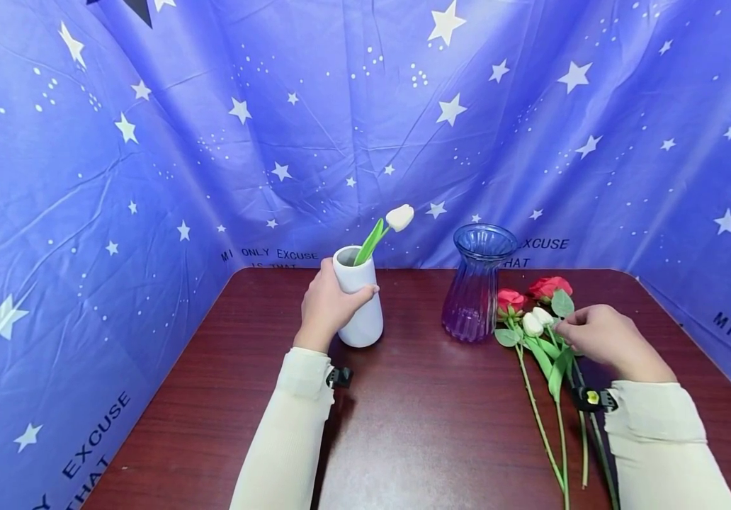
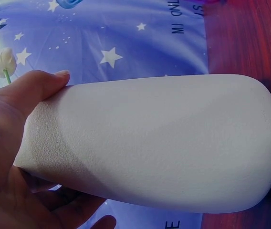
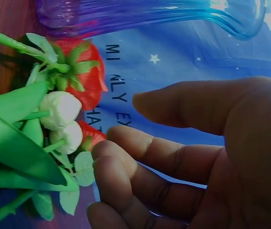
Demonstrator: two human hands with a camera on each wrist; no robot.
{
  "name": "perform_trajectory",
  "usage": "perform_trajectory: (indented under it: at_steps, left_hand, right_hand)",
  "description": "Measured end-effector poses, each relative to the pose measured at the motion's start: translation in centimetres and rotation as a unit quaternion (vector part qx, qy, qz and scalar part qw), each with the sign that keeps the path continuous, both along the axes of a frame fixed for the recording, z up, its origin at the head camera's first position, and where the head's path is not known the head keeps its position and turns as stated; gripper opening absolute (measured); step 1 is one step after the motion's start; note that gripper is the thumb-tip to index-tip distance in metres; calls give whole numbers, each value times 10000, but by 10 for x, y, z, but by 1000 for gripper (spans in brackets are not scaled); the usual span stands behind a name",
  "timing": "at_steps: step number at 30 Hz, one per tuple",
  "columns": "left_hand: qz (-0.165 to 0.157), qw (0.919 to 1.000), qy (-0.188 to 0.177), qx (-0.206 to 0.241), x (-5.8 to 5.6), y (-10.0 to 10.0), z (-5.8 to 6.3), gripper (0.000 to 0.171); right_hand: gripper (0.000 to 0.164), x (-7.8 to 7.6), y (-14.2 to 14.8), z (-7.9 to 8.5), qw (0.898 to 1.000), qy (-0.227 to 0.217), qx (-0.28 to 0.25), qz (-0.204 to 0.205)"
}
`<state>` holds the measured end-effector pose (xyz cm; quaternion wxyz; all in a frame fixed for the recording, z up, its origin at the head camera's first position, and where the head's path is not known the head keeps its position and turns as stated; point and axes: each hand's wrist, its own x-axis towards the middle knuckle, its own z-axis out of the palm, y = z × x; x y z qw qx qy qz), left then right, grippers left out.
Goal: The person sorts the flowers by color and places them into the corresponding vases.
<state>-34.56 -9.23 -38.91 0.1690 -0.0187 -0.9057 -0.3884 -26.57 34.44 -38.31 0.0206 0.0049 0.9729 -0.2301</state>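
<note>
My left hand (image 1: 332,306) grips a white vase (image 1: 363,319) around its upper part, thumb across the front. The left wrist view shows the vase (image 2: 164,148) standing on the table. A white tulip (image 1: 399,217) with a green leaf leans to the right out of its mouth. Over on the right, my right hand (image 1: 608,338) hovers beside a bunch of flowers. Its thumb and relaxed, bent fingers stand apart with nothing between them in the right wrist view. Closest to it are two white tulips (image 3: 61,110) and two red roses (image 3: 85,71) lying with leaves and long stems.
A ribbed glass vase (image 1: 477,283), blue at the rim and purple below, stands between the white vase and the flowers. The dark red wooden table (image 1: 416,418) is enclosed by a blue star-patterned cloth (image 1: 340,106) behind and at both sides.
</note>
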Motion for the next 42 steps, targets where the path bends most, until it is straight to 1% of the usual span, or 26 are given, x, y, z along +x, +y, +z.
perform_trajectory:
  at_steps: [4, 14, 19, 23, 25, 30, 37, 42]
  left_hand:
    - [-5, 10000, 13, 4, 0, 0, 0, 83]
    - [-28, 10000, 22, -15, 1, 0, 1, 84]
    - [-5, 10000, 73, -12, 1, -1, 1, 84]
    - [7, 10000, 81, -2, 0, -1, 0, 86]
    - [10, 10000, 80, 2, 0, -1, -1, 87]
    - [10, 10000, 62, 16, -1, -1, -1, 87]
    - [25, 10000, 52, -1, 1, -1, 0, 87]
    - [30, 10000, 35, -8, 1, 0, 1, 87]
  right_hand:
    - [39, -2, 0, -5, 9999, -18, 94, -34]
    - [33, -4, 0, -13, 9987, -493, 82, 9]
    - [31, -6, -1, -18, 9969, -778, -125, 53]
    - [30, -7, -3, -21, 9953, -909, -320, 7]
    - [29, -7, -3, -23, 9953, -906, -329, 6]
    - [34, -6, -4, -27, 9962, -865, -87, 71]
    - [43, -10, -6, -33, 9946, -1014, -174, 122]
    - [44, -11, -7, -37, 9962, -855, -24, 150]
